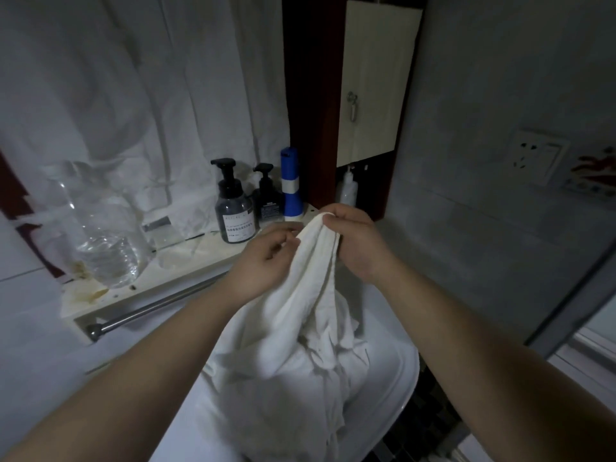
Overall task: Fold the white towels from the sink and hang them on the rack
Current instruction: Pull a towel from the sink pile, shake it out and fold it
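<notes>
A white towel (310,295) hangs bunched from both of my hands above the white sink (405,388). My right hand (358,243) pinches its top edge at the highest point. My left hand (266,258) grips the cloth just to the left, fingers curled into the fabric. The towel's lower part trails down into a heap of white cloth (286,388) lying in the sink basin. A metal rack bar (150,306) runs along the front of the shelf to the left, with nothing on it.
On the shelf (186,261) stand a clear plastic bottle (100,228), two dark pump bottles (235,208), and a blue and white canister (291,183). White cloth hangs behind them. A cabinet door (376,81) and a wall socket (536,156) are to the right.
</notes>
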Motion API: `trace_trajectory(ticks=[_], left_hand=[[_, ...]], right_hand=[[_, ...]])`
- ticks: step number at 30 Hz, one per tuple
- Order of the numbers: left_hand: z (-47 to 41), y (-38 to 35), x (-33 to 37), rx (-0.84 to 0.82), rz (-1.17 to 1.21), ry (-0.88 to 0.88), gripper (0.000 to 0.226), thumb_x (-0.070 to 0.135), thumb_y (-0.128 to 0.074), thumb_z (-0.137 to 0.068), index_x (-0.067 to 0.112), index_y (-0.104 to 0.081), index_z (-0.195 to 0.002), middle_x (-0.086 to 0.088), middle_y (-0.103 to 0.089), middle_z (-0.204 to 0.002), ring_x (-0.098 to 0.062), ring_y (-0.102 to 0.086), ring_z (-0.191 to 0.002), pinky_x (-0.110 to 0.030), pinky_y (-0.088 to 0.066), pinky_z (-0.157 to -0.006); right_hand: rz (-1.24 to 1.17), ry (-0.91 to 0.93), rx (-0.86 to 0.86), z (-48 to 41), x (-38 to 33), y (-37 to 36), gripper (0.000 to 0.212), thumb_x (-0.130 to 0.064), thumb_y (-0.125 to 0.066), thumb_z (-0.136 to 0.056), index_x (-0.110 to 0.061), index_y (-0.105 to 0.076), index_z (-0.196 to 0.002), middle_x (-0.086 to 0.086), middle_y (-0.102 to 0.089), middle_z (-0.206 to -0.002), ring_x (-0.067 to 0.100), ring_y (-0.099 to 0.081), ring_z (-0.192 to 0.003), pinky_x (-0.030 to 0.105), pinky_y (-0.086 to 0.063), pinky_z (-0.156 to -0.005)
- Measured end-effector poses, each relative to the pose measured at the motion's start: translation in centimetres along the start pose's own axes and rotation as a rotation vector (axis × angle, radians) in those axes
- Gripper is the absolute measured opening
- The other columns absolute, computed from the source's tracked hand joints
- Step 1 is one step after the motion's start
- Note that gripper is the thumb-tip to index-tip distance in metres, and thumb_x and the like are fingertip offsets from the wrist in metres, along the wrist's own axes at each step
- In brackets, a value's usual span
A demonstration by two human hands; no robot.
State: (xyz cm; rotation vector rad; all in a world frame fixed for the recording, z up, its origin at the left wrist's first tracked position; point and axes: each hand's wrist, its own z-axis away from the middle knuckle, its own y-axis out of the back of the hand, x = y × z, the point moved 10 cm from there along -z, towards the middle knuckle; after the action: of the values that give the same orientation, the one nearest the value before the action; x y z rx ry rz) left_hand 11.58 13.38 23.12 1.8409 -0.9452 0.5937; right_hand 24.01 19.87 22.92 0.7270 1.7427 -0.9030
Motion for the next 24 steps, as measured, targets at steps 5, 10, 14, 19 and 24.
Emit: trace_trajectory(ticks=[5, 10, 14, 19, 24], left_hand=[[-2.1, 0.0, 1.7, -0.182, 0.376, 0.142, 0.023, -0.001, -0.047, -0.099, -0.012, -0.067, -0.1, -0.014, -0.063, -0.094, -0.021, -0.057, -0.086, -0.031, -0.044, -0.078], [-3.8, 1.1, 4.1, -0.225, 0.592, 0.176, 0.027, 0.009, -0.056, -0.091, -0.017, -0.062, -0.087, -0.016, -0.056, -0.083, -0.024, -0.051, -0.079, -0.032, -0.039, -0.074], [-6.1, 6.7, 7.7, -0.046, 0.428, 0.052, 0.03, 0.021, -0.061, -0.092, 0.003, -0.061, -0.068, -0.001, -0.054, -0.062, -0.009, -0.051, -0.057, -0.02, -0.037, -0.053], [-7.6, 11.0, 13.3, 0.041, 0.191, -0.122, 0.052, 0.04, -0.058, -0.097, 0.006, -0.045, -0.06, 0.0, -0.037, -0.058, -0.009, -0.038, -0.052, -0.018, -0.033, -0.05], [-8.2, 11.6, 12.4, 0.147, 0.232, -0.058, 0.045, 0.034, -0.053, -0.102, 0.021, -0.048, -0.059, 0.013, -0.045, -0.051, -0.002, -0.041, -0.047, -0.017, -0.035, -0.047]], right_hand=[[-0.167, -0.051, -0.234, -0.7, -4.5, -2.9, 0.009, -0.004, -0.052, -0.091, -0.005, -0.059, -0.085, 0.011, -0.057, -0.079, 0.018, -0.058, -0.072, 0.027, -0.049, -0.069], [-0.157, -0.016, -0.293, -1.8, -8.9, -3.6, 0.012, -0.007, -0.052, -0.086, -0.005, -0.061, -0.079, 0.007, -0.058, -0.073, 0.015, -0.06, -0.068, 0.024, -0.051, -0.065], [-0.094, 0.081, -0.202, -2.6, -11.8, -2.2, 0.027, 0.001, -0.047, -0.097, -0.008, -0.066, -0.081, 0.003, -0.064, -0.075, 0.014, -0.061, -0.072, 0.025, -0.049, -0.07], [0.12, 0.239, -0.025, -3.6, -16.7, -1.7, 0.016, -0.015, -0.058, -0.093, -0.017, -0.071, -0.083, -0.001, -0.069, -0.075, 0.017, -0.066, -0.073, 0.031, -0.056, -0.065], [0.322, 0.379, 0.048, -3.3, -19.9, -2.4, 0.01, -0.031, -0.066, -0.089, -0.03, -0.076, -0.086, -0.001, -0.071, -0.079, 0.023, -0.065, -0.07, 0.033, -0.055, -0.06]])
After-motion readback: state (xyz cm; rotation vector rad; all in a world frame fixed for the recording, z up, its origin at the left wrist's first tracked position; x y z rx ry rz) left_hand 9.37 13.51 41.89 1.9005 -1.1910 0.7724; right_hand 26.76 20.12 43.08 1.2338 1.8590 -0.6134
